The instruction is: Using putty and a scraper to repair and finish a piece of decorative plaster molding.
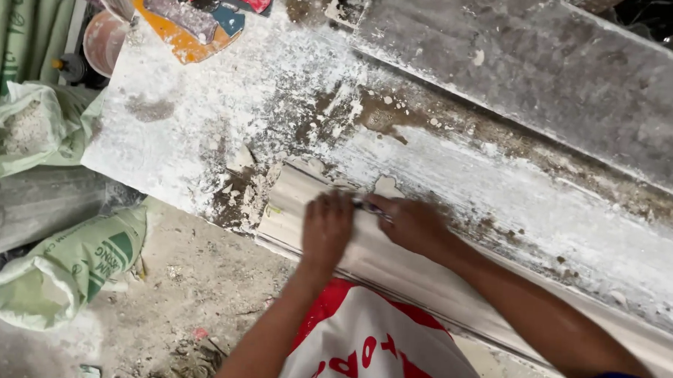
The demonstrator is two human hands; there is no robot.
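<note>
Hands point(369, 225) on ridged plaster moulding point(289, 209).

One head-worn camera looks steeply down, close over the workbench point(202, 120).

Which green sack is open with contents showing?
The pale green sack at the left edge, upper of the two: its mouth gapes, showing grey-white powder. The green printed sack lying on the floor below shows no contents.

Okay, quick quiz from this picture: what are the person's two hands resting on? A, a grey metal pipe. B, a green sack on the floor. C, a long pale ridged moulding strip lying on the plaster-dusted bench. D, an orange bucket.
C: both the left hand and the right hand press on the pale ridged moulding strip at the bench edge; the green sacks lie apart on the floor.
</note>
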